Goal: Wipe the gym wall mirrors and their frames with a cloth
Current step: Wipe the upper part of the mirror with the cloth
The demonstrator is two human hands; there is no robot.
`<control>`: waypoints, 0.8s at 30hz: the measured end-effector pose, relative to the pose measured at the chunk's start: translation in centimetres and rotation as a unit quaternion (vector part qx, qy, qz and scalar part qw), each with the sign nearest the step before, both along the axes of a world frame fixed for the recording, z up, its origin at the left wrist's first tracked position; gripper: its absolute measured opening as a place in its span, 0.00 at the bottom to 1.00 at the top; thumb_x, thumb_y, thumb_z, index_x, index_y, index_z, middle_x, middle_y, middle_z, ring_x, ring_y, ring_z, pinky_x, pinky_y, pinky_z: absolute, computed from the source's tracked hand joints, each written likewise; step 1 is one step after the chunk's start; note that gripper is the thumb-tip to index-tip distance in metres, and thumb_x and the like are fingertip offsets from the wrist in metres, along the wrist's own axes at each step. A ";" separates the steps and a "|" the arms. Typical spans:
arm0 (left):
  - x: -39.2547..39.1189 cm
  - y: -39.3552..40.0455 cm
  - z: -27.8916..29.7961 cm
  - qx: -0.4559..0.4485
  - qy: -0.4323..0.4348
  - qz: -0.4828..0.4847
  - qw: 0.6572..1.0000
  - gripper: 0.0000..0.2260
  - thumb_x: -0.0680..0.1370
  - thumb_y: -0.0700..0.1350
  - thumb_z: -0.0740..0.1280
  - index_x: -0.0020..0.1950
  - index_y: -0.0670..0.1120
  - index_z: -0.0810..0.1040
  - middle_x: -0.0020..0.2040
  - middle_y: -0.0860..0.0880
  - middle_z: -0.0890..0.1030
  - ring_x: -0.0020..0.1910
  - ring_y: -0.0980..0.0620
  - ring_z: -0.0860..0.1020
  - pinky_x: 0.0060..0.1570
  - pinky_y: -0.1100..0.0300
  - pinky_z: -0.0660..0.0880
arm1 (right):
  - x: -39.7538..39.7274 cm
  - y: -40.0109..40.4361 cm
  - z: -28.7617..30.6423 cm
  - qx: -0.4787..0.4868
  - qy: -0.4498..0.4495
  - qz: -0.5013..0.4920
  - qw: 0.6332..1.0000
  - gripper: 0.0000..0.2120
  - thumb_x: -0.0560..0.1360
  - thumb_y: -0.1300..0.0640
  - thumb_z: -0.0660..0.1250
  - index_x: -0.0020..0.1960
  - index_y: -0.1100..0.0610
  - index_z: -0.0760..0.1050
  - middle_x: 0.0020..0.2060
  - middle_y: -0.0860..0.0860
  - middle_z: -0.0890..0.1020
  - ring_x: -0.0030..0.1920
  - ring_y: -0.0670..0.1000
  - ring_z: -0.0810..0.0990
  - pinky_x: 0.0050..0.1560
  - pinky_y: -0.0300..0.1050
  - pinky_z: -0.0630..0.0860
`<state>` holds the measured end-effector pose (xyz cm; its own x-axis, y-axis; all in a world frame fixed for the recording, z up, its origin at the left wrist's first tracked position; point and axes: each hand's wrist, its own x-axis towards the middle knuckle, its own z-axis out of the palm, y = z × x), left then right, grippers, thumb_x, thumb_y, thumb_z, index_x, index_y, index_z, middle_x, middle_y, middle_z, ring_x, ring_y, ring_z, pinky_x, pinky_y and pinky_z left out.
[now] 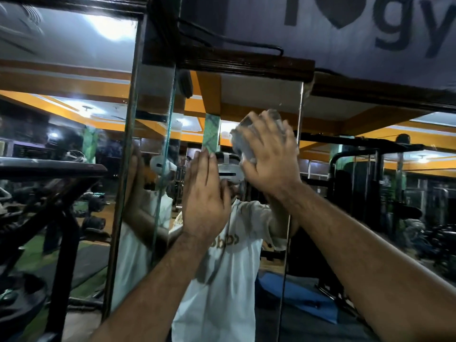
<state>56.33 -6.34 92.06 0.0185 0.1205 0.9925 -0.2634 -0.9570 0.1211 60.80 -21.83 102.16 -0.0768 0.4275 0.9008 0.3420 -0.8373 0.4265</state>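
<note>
Item: central mirror panel (259, 218), under wipe.
Cloth (243, 137): pale, bunched, pressed to the glass in the panel's upper part by the right hand (271, 154), fingers spread over it and closed on it.
Left hand (206, 196): open, flat, fingers together, apparently braced on the same glass, just beside the right.
Frame (246, 66): dark wood, above the panel, not touched.
Step judged: glass being wiped; frame apparently still to be done.
Next move is judged to call for a reach upward.
Containers: none seen.
</note>
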 end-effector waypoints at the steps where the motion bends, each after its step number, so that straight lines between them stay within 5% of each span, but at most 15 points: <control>1: 0.1 -0.2 0.4 0.007 0.005 0.007 1.000 0.27 0.82 0.49 0.55 0.78 0.35 0.65 0.79 0.38 0.63 0.80 0.41 0.60 0.77 0.43 0.60 | -0.2 0.4 0.5 0.047 0.013 -0.001 0.999 0.33 0.76 0.46 0.65 0.80 0.49 0.65 0.82 0.54 0.62 0.82 0.57 0.57 0.80 0.67 0.50; 3: 0.5 -0.5 1.0 0.010 0.013 0.018 1.000 0.27 0.82 0.49 0.55 0.78 0.36 0.64 0.80 0.38 0.62 0.80 0.42 0.59 0.78 0.43 0.59 | -0.5 1.0 -0.1 0.052 0.017 0.001 0.999 0.34 0.76 0.46 0.63 0.81 0.50 0.63 0.82 0.55 0.60 0.83 0.58 0.55 0.80 0.68 0.49; 8: 1.2 -1.3 0.5 0.012 0.014 0.029 0.999 0.26 0.83 0.48 0.55 0.79 0.37 0.63 0.80 0.38 0.61 0.81 0.42 0.57 0.78 0.43 0.58 | 0.2 -3.1 -2.2 -0.142 -0.006 -0.022 0.990 0.34 0.76 0.44 0.62 0.81 0.49 0.63 0.82 0.55 0.61 0.83 0.57 0.55 0.80 0.67 0.49; 14: 1.3 -2.7 1.9 0.052 0.019 0.036 0.998 0.28 0.80 0.48 0.52 0.78 0.36 0.64 0.79 0.37 0.62 0.80 0.41 0.59 0.79 0.45 0.55 | -0.4 -2.5 0.6 0.065 0.035 0.005 0.997 0.33 0.75 0.46 0.65 0.80 0.49 0.65 0.82 0.53 0.62 0.83 0.57 0.55 0.80 0.66 0.47; 20: 1.7 -4.3 1.5 0.078 0.009 0.000 0.997 0.27 0.81 0.46 0.54 0.78 0.37 0.64 0.80 0.38 0.62 0.80 0.43 0.58 0.80 0.46 0.53 | 0.4 -7.1 -3.5 -0.101 0.034 -0.009 0.994 0.32 0.77 0.42 0.57 0.80 0.49 0.64 0.82 0.54 0.62 0.83 0.57 0.55 0.81 0.66 0.47; 24: 1.8 -5.7 2.5 0.108 0.019 -0.018 0.994 0.25 0.81 0.46 0.56 0.78 0.37 0.65 0.79 0.38 0.63 0.80 0.41 0.60 0.79 0.45 0.55 | 1.0 -8.2 -0.3 0.113 0.073 0.000 0.991 0.33 0.77 0.45 0.61 0.81 0.48 0.63 0.83 0.52 0.59 0.83 0.56 0.53 0.81 0.66 0.46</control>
